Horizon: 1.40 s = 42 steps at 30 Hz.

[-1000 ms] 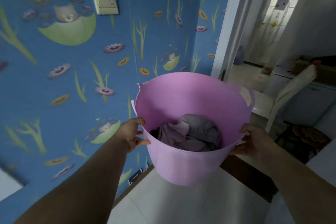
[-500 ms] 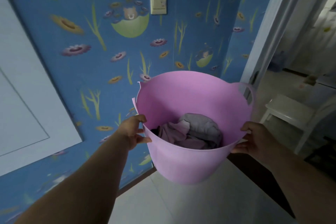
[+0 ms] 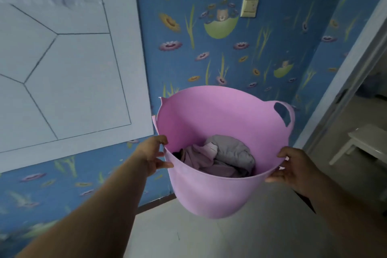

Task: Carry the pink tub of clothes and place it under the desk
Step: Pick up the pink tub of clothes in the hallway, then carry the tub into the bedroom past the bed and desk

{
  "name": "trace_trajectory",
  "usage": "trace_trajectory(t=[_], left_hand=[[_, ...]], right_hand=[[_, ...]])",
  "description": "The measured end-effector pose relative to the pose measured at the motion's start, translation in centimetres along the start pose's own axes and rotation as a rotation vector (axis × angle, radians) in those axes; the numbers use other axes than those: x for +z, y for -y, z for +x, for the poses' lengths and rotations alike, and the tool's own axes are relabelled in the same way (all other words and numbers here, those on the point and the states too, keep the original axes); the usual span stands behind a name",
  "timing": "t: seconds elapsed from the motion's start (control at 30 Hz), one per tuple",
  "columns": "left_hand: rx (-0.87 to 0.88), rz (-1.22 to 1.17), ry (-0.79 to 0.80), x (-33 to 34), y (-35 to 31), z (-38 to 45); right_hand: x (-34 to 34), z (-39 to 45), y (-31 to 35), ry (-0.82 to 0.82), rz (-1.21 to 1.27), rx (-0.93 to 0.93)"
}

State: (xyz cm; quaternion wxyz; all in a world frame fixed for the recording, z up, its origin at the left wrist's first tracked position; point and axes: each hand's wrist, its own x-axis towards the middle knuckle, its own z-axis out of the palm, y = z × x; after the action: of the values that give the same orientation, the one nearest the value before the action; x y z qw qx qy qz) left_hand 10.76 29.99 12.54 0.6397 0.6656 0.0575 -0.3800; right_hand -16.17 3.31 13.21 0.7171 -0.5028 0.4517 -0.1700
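Left hand (image 3: 151,154) and right hand (image 3: 293,166) grip opposite rims — pink tub (image 3: 209,192) held between them.

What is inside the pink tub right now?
The pink tub holds crumpled clothes, grey and pale lilac. Anything beneath them, and the tub's bottom, is covered.

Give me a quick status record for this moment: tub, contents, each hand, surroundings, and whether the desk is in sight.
tub: pink tub, held off the floor, upright
contents: crumpled clothes, grey and pale pink, at the bottom
left hand: left hand, grip on the near left rim
right hand: right hand, grip on the near right rim
ahead: blue patterned wall with a light switch
left: white panel
right: doorway, white stool beyond
desk: not in view
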Motion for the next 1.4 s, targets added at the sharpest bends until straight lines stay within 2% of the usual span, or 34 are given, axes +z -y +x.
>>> trace_trajectory(t=[0.27,0.33,0.37,0.4,0.5,0.53,0.73,1.0,1.4], left_hand=[[0.024,-0.076,-0.105,-10.7,2.5,-3.7],[0.025,-0.097,-0.121,-11.6,2.8,-3.4],[0.048,-0.200,-0.239,-18.7,4.1,-7.4],[0.067,-0.183,-0.275,-20.1,4.6,-8.3],[0.053,-0.191,-0.249,-22.1,4.7,-8.6],[0.066,-0.191,-0.298,-23.8,5.1,-9.6],[0.091,-0.232,-0.337,-26.9,5.1,-11.6],[0.171,-0.370,-0.538,-35.5,7.1,-18.7],[0.243,-0.529,-0.854,-40.7,10.3,-30.8]], right_hand=[[8.1,-1.9,-4.0,0.157,-0.044,0.068],[8.6,-1.8,-4.0,0.164,-0.033,0.044],[14.9,-3.3,-5.7,0.282,-0.132,0.045],[16.6,-4.0,-6.0,0.318,-0.141,0.060],[18.5,-4.3,-5.9,0.355,-0.139,0.055],[20.2,-5.0,-6.4,0.390,-0.175,0.056],[23.5,-5.7,-6.5,0.453,-0.189,-0.005],[34.4,-9.4,-6.9,0.692,-0.296,0.018],[47.6,-15.8,-8.0,1.035,-0.464,0.063]])
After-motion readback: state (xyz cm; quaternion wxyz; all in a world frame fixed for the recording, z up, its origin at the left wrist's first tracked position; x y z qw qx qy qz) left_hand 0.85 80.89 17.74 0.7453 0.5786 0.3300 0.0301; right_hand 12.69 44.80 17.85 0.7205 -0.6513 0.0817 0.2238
